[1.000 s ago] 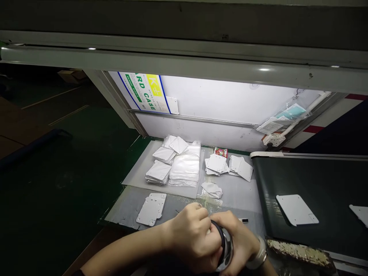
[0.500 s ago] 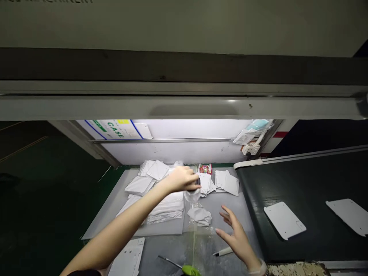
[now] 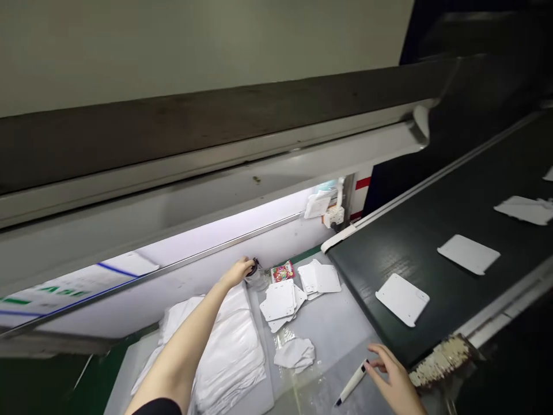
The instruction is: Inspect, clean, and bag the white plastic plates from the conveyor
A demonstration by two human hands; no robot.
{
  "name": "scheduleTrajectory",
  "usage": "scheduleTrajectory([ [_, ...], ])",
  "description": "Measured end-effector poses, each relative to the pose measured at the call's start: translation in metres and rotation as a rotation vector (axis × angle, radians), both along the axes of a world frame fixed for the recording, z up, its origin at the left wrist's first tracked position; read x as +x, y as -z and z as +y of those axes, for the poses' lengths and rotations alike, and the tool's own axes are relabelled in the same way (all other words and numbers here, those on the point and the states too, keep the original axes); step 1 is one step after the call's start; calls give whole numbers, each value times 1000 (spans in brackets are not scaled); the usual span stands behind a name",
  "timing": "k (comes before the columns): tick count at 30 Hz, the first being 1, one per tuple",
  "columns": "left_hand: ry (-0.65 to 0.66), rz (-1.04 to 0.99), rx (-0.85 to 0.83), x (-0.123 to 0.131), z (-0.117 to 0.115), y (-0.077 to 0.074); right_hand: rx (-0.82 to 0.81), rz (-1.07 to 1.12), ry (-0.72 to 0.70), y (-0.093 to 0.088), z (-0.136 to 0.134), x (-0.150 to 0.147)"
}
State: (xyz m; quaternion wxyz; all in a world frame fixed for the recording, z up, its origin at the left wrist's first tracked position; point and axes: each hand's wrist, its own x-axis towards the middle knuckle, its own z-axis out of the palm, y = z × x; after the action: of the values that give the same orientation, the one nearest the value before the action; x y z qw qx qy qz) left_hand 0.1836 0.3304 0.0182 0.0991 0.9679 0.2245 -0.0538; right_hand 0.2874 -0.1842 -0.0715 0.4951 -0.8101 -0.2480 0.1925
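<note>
My left hand [image 3: 239,272] is at the back of the table, its fingers closed on the dark lid of a clear jar [image 3: 258,281]. The jar stands by the back wall, partly hidden by the hand. At the front right, my right hand [image 3: 391,374] has its thumb and fingertips at the upper end of a white pen-like tool [image 3: 352,383] with dark ends. That tool slants over the table, its tip towards the lower left. Between the hands lie a crumpled white cloth-like piece [image 3: 296,353] and a pile of flat white plates [image 3: 280,301].
A second plate pile [image 3: 319,278] and a red packet [image 3: 282,271] lie near the back wall. Stacked white bagged items [image 3: 231,346] cover the left. On the right, a dark conveyor belt [image 3: 354,265] carries white plates [image 3: 403,300]. A lamp housing [image 3: 207,184] hangs low overhead.
The view has swung right. My left hand has gone to the back with the clear jar. My right hand, spread open before, has come to the end of the pen-like tool.
</note>
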Motion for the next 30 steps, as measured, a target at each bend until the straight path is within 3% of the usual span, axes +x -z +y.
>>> scheduleTrajectory([
  [4,18,-9,24,8,13,16,-71,-92,-21,-13,-9,3],
  [8,-42,-30,58,8,17,26,-112,-230,-66,-26,-7,3],
  [12,-156,-44,68,4,5,27,-180,-359,-115,-33,2,4],
  [15,-252,-88,73,-9,-18,24,-253,-471,-172,-31,4,7],
  [17,-294,-170,62,-30,-47,29,-281,-547,-219,-26,0,10],
  [19,-288,-307,-7,-62,-91,44,-305,-604,-280,-18,-7,13],
  [23,-354,-279,-181,-140,-221,100,-484,-609,-474,4,-21,14],
  [26,-528,-255,-259,-189,-313,136,-667,-478,-650,26,-23,3],
  [28,-674,-253,-255,-216,-351,148,-732,-382,-759,41,-23,-13],
  [30,-830,-259,-212,-241,-365,152,-745,-323,-877,53,-22,-30],
])
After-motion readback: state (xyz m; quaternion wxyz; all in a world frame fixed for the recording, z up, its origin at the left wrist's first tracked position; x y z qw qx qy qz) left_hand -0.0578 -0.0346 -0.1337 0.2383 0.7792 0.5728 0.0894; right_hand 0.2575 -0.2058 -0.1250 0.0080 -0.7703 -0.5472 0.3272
